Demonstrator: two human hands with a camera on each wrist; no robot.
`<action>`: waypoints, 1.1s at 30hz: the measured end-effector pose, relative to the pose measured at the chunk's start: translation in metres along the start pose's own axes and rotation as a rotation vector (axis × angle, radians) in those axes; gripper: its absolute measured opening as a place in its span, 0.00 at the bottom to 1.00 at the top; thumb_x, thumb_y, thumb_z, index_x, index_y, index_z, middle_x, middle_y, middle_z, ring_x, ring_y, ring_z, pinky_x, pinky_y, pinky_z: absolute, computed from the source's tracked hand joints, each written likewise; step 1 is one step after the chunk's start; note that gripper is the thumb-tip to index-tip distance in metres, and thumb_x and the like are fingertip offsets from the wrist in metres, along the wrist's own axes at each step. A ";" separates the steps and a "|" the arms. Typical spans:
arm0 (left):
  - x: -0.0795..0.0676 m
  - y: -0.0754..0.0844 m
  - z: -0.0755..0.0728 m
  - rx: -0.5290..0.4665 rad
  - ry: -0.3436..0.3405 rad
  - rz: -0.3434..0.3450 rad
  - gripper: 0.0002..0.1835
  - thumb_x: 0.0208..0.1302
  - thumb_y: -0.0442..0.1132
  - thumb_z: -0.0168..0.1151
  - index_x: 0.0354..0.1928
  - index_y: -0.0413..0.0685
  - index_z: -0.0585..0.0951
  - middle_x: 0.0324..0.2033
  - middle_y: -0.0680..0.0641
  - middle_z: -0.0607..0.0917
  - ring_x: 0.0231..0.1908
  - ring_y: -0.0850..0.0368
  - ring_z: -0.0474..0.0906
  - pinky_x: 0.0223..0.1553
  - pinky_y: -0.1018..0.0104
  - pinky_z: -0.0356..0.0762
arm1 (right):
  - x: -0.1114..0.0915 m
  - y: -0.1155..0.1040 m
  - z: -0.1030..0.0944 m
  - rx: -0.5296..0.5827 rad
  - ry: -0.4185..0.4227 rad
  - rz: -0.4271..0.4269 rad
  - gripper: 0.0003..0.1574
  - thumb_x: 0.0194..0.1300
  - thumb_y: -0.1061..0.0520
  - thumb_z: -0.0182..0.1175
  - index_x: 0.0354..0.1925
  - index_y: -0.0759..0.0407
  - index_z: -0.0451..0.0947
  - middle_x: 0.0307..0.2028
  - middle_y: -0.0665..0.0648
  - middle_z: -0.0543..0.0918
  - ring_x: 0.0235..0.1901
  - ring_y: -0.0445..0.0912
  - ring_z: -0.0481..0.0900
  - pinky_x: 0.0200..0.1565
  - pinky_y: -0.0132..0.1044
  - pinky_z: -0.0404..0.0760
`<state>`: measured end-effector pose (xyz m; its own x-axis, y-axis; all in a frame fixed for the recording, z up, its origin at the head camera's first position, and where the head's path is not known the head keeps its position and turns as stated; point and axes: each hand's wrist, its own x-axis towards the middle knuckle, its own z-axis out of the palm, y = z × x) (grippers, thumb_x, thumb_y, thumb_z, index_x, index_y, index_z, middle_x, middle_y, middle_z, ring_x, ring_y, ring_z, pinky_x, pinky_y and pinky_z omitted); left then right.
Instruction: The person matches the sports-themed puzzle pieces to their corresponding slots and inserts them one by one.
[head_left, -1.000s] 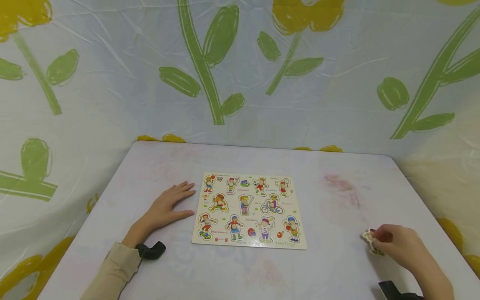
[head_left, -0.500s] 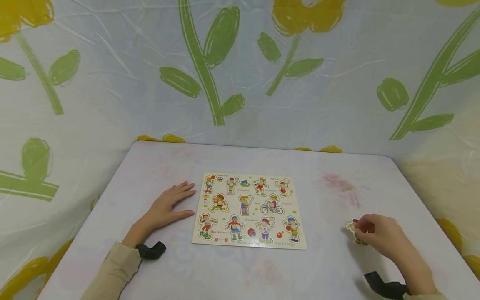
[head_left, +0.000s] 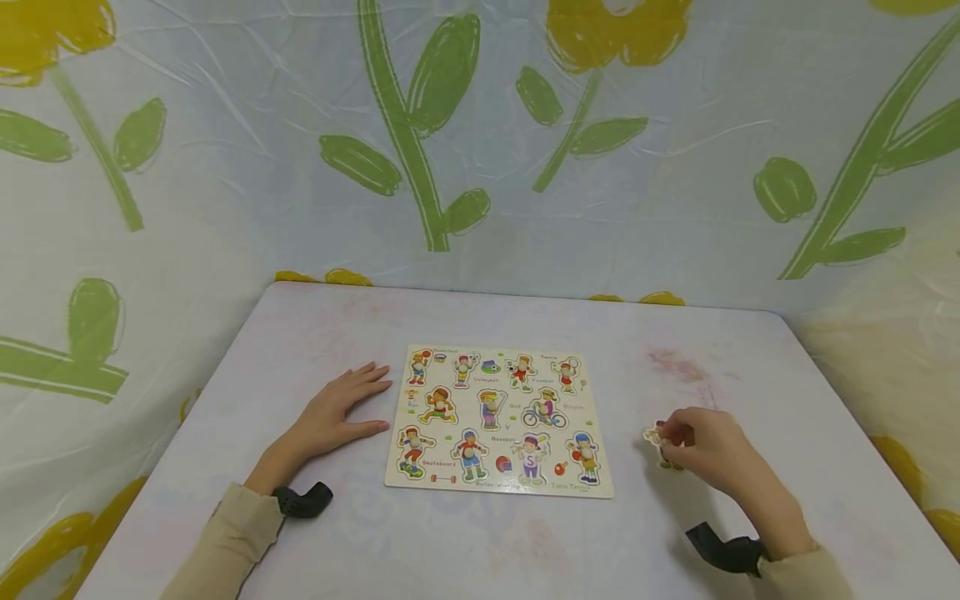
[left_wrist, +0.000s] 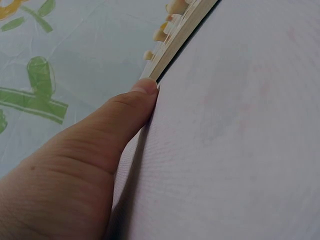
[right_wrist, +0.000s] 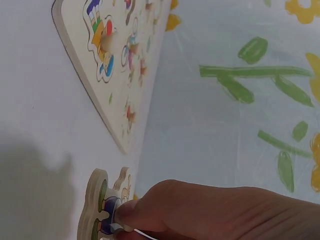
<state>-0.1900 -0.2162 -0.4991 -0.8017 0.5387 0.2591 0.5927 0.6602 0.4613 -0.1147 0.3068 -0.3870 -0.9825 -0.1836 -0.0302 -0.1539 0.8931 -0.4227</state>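
Observation:
My right hand [head_left: 712, 450] pinches a wooden puzzle piece [head_left: 654, 435] between thumb and fingers, to the right of the puzzle board [head_left: 468, 417]. In the right wrist view the piece [right_wrist: 93, 205] is tilted, showing printed blue trousers and green shoes; my fingers hide part of it. It looks raised above the table, with a shadow below. The flat board carries several sports figures with knobs. My left hand [head_left: 330, 421] rests on the table with fingers spread at the board's left side. In the left wrist view the thumb [left_wrist: 125, 107] reaches the board's edge [left_wrist: 175, 52].
The pale table [head_left: 525, 550] has reddish smudges. A curtain [head_left: 262, 167] with green leaves and yellow flowers hangs behind and beside it. Black wrist mounts [head_left: 303, 501] sit on both wrists.
My right hand has moved left towards the board, carrying the puzzle piece. The left hand and the board stay where they were.

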 end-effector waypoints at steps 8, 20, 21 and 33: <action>0.001 0.000 -0.001 0.002 0.004 0.007 0.37 0.56 0.62 0.62 0.64 0.51 0.71 0.67 0.50 0.65 0.69 0.48 0.53 0.68 0.46 0.49 | 0.014 -0.023 0.009 0.023 -0.047 -0.023 0.05 0.49 0.63 0.66 0.28 0.60 0.79 0.23 0.50 0.76 0.24 0.43 0.70 0.22 0.31 0.71; 0.003 -0.001 0.001 0.007 -0.007 -0.008 0.37 0.56 0.64 0.60 0.64 0.53 0.71 0.68 0.51 0.64 0.70 0.49 0.52 0.69 0.48 0.47 | 0.031 -0.061 0.016 0.042 -0.069 -0.113 0.04 0.50 0.64 0.64 0.28 0.57 0.79 0.22 0.48 0.75 0.24 0.41 0.70 0.23 0.31 0.72; 0.003 -0.001 0.001 0.004 -0.005 -0.009 0.37 0.56 0.64 0.61 0.64 0.53 0.71 0.68 0.51 0.64 0.70 0.49 0.52 0.69 0.47 0.48 | 0.033 -0.065 0.017 0.047 -0.074 -0.127 0.04 0.50 0.64 0.64 0.27 0.57 0.79 0.22 0.47 0.75 0.24 0.41 0.70 0.23 0.31 0.72; 0.000 -0.001 -0.001 -0.007 -0.008 -0.014 0.37 0.56 0.63 0.61 0.65 0.54 0.70 0.68 0.51 0.64 0.70 0.50 0.52 0.69 0.48 0.47 | 0.042 -0.098 0.046 0.112 -0.121 -0.225 0.07 0.47 0.65 0.63 0.24 0.53 0.78 0.20 0.45 0.73 0.22 0.39 0.69 0.23 0.30 0.73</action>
<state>-0.1909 -0.2173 -0.4991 -0.8090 0.5337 0.2462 0.5812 0.6638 0.4708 -0.1357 0.1923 -0.3884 -0.9041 -0.4263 -0.0295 -0.3479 0.7744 -0.5285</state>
